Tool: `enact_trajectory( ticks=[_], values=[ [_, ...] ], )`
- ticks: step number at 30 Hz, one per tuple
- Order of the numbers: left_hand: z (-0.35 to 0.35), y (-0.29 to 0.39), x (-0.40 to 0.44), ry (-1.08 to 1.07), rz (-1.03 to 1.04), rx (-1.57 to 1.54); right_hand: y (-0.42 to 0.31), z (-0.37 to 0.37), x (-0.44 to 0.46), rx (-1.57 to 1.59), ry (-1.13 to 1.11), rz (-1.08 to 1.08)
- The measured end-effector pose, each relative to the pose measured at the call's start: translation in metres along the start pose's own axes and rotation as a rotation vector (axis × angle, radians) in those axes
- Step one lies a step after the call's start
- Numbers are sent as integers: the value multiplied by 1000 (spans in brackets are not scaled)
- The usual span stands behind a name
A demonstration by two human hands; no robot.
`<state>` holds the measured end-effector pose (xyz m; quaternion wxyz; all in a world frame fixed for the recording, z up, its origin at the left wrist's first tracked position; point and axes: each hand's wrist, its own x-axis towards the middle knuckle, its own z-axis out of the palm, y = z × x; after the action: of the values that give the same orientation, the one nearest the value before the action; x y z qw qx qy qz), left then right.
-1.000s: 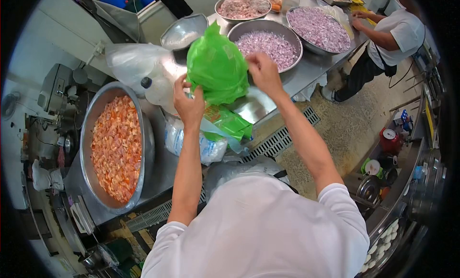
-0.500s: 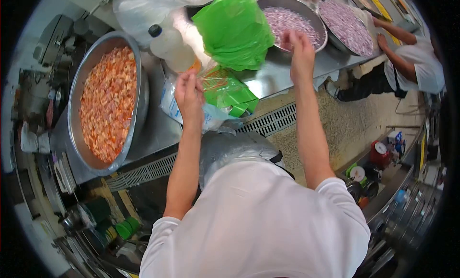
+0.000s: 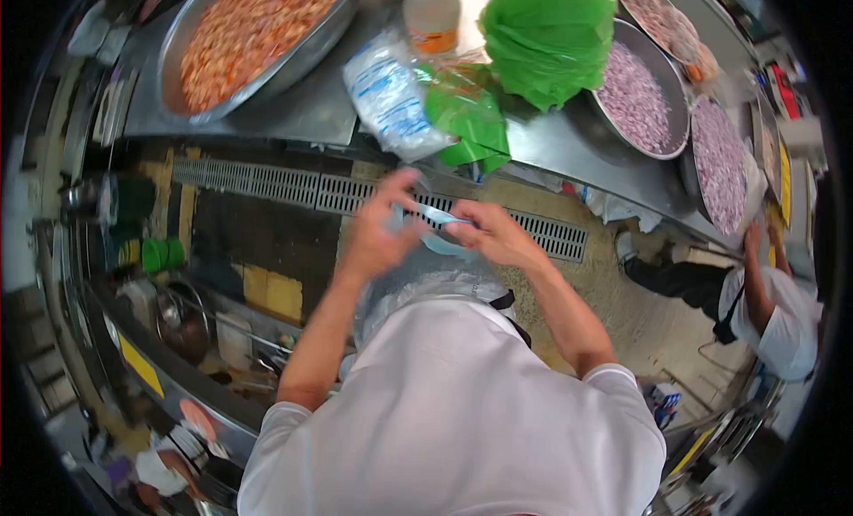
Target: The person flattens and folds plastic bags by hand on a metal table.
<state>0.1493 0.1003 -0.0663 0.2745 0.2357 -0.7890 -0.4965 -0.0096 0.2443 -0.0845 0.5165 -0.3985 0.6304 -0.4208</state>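
Observation:
Light-blue thin plastic [image 3: 437, 216] is stretched between my two hands over the floor, in front of the counter; its exact kind is unclear. My right hand [image 3: 499, 235] is closed, pinching one end between thumb and fingers. At the other end is my left hand [image 3: 380, 230], smeared by motion, so its grip does not show clearly. Just beyond the hands, a clear plastic pack with blue print [image 3: 391, 94] lies at the counter edge. Beside it is a flattened green plastic packet [image 3: 466, 116].
A large metal tub [image 3: 306, 64] of diced orange-red meat stands left on the steel counter [image 3: 542, 143]. A green plastic bag [image 3: 551, 45], a bottle [image 3: 433, 18] and bowls of chopped purple onion [image 3: 635, 89] line it. A co-worker [image 3: 773, 312] stands at right. A floor grate [image 3: 258, 180] runs below.
My hands have come down from over the counter and drawn together in front of my body, with the light-blue plastic between them. The view has turned, shifting the counter upward.

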Motion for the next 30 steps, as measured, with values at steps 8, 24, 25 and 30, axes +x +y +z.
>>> enact_trajectory(
  ticks=[8,24,25,30],
  values=[
    [-25,-61,-101,-11,-588,0,53,-65,120,-900,1001,-246],
    [-104,-200,-274,257,-958,-13,82,47,-13,277,659,107],
    [-109,-200,-276,280,-1006,-29,100,59,-11,276,674,222],
    [-117,-193,-294,474,-1168,-125,192,23,79,480,739,208]
  ],
)
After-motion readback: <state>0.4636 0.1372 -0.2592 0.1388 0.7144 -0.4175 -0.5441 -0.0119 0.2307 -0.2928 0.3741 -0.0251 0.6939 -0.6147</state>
